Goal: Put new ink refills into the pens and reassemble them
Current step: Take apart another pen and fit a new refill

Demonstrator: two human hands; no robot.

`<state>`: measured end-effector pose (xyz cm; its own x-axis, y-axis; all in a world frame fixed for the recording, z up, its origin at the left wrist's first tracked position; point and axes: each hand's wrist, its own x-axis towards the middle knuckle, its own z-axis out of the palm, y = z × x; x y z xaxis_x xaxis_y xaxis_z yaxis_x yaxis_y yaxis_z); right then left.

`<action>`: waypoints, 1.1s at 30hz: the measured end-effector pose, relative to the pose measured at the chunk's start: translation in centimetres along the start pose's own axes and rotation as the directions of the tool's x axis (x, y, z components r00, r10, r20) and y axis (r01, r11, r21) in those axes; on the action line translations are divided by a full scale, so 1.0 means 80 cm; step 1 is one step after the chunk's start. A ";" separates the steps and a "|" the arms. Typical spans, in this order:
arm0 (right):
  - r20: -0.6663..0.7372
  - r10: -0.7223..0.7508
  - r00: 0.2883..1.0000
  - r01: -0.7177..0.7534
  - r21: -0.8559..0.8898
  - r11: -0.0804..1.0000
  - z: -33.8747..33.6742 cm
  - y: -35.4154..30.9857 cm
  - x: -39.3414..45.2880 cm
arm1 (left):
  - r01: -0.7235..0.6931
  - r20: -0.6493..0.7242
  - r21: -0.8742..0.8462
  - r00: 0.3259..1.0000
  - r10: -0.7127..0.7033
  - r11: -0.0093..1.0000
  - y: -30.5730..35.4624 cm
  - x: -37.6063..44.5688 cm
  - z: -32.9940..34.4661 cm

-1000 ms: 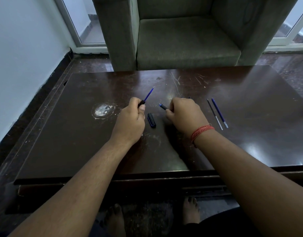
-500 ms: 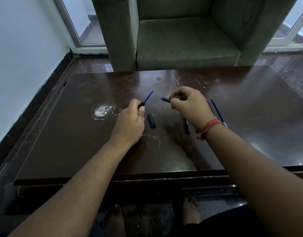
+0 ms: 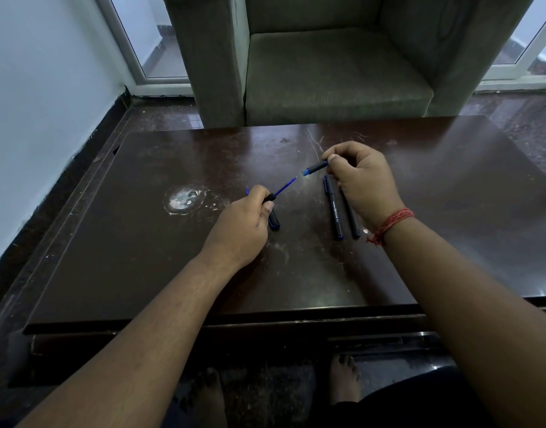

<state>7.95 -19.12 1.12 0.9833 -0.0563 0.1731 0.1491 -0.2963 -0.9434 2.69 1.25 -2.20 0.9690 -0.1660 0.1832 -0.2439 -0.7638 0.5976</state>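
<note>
My left hand (image 3: 245, 223) grips a black pen barrel with a blue ink refill (image 3: 284, 187) sticking out of it, pointing up and right. My right hand (image 3: 359, 183) is raised above the table and pinches a short dark pen tip section (image 3: 315, 167), its blue end facing the refill's point with a small gap between them. A pen cap (image 3: 273, 221) lies on the table just right of my left hand. Two assembled black pens (image 3: 334, 211) lie side by side under my right hand, partly hidden by it.
The dark wooden table (image 3: 142, 257) carries a white scuff mark (image 3: 182, 199) left of my hands. A grey armchair (image 3: 327, 72) stands beyond the far edge. A white wall runs along the left. Bare feet show under the table's front edge.
My right hand lifted off the table with the tip section and moved up and right. The two pens beneath it came into view. My left hand tilted the refill toward the tip section.
</note>
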 end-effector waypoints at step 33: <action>0.276 -0.139 0.951 0.203 -0.221 0.954 0.019 -0.001 -0.021 | -0.037 0.040 0.043 0.999 0.036 0.998 0.006 -0.001 0.001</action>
<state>6.46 -17.57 0.51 0.9433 0.2510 0.2174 0.3191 -0.5045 -0.8022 2.51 0.84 -2.01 0.9605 -0.2178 0.1732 -0.2779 -0.7834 0.5559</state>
